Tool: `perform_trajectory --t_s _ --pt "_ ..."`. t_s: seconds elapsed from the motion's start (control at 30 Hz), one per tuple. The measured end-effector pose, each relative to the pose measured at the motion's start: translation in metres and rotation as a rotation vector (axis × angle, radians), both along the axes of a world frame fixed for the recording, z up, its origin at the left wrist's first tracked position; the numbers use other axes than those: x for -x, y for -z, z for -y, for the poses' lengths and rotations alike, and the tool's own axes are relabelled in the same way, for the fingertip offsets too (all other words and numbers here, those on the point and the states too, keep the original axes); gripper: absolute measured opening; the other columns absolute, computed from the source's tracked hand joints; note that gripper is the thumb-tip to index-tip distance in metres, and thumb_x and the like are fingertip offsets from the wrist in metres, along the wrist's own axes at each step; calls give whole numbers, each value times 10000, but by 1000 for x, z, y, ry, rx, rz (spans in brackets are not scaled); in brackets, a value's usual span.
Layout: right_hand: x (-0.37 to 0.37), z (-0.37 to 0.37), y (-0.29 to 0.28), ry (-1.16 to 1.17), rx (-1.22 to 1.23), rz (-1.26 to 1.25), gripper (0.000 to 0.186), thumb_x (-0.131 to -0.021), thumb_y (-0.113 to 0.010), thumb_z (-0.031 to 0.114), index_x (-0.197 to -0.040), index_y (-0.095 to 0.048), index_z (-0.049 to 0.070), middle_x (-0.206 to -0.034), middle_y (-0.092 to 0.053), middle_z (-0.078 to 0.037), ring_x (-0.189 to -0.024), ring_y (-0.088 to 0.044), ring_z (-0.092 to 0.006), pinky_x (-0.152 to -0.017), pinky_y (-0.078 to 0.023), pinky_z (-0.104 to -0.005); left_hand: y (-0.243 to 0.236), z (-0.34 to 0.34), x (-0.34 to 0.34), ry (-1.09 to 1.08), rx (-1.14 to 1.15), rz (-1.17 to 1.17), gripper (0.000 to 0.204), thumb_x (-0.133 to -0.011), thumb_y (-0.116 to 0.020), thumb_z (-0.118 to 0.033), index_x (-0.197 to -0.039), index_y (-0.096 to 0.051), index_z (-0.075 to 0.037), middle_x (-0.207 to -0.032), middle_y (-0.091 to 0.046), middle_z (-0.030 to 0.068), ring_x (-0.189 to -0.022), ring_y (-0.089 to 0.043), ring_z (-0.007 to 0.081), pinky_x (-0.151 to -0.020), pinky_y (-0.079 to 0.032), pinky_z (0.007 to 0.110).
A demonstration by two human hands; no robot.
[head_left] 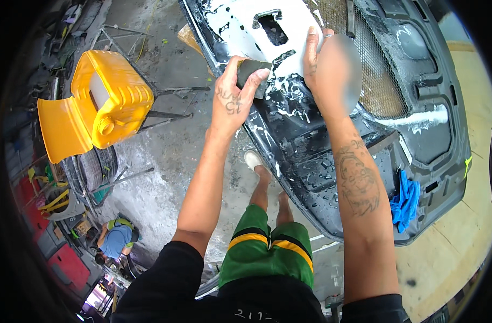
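Observation:
My left hand (232, 99) grips a dark grey flat piece (245, 72), apparently an abrasive sheet or pad, at the left edge of a black moulded panel (423, 142). Beside it, white wet residue (291, 89) streaks the panel around a rectangular cutout with a small metal bracket (262, 19). My right hand (324, 75) rests on the white-coated area with fingertips stretched upward; part of it is blurred. Metal mesh (386, 86) lies just right of that hand, and a crumpled blue cloth (404, 202) sits lower on the panel, right of my forearm.
A yellow cut-open jug (117, 86) stands at left on metal framing (170, 116), near tyres (95, 169). A crouching co-worker (117, 239) is at lower left among scattered parts. My legs and one white shoe (252, 160) show below on concrete. A pale board (439, 253) lies at right.

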State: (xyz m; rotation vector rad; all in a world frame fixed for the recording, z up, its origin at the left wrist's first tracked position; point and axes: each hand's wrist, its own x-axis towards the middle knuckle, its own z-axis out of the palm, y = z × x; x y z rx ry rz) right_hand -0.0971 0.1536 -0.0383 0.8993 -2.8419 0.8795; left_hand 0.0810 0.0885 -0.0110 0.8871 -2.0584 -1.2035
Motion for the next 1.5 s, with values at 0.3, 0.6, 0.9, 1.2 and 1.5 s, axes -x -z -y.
perform_trajectory --t_s 0.3,0.6,0.9,1.2,1.5 --pt "0 -3 3 -36 8 -5 527 -1045 -448 472 -1159 -641 -5 -950 -709 -285 -947 -695 -429 -832 -547 -543 18 2 10 57 41 24 284 -950 -765 -238 -991 -611 -3 -854 -733 140 -778 -688 185 -721 -526 320" --pt "-3 -1 1 -53 15 -31 494 -1042 -471 437 -1125 -648 -16 -909 -716 -269 -908 -697 -435 -796 -556 -544 10 23 13 152 141 15 231 -957 -730 -189 -1003 -595 -7 -838 -732 162 -778 -743 294 -697 -542 364" --pt "4 1 5 -33 17 -58 501 -1035 -473 455 -1142 -635 -7 -903 -709 -282 -861 -698 -446 -789 -551 -556 10 32 29 104 68 18 260 -961 -746 -215 -979 -598 -3 -841 -731 125 -764 -687 186 -705 -529 323" --pt "4 -2 8 -49 28 -58 515 -1042 -455 453 -1158 -627 -17 -894 -697 -299 -855 -690 -474 -785 -542 -573 12 20 18 112 47 33 316 -943 -772 -241 -893 -553 -19 -732 -683 109 -717 -669 186 -693 -521 321" --pt "-1 -4 11 -38 28 -81 518 -1043 -452 464 -1145 -628 -12 -881 -695 -302 -853 -692 -482 -777 -543 -572 15 14 8 117 68 33 275 -959 -744 -258 -980 -641 -4 -868 -753 145 -816 -723 202 -741 -543 336"
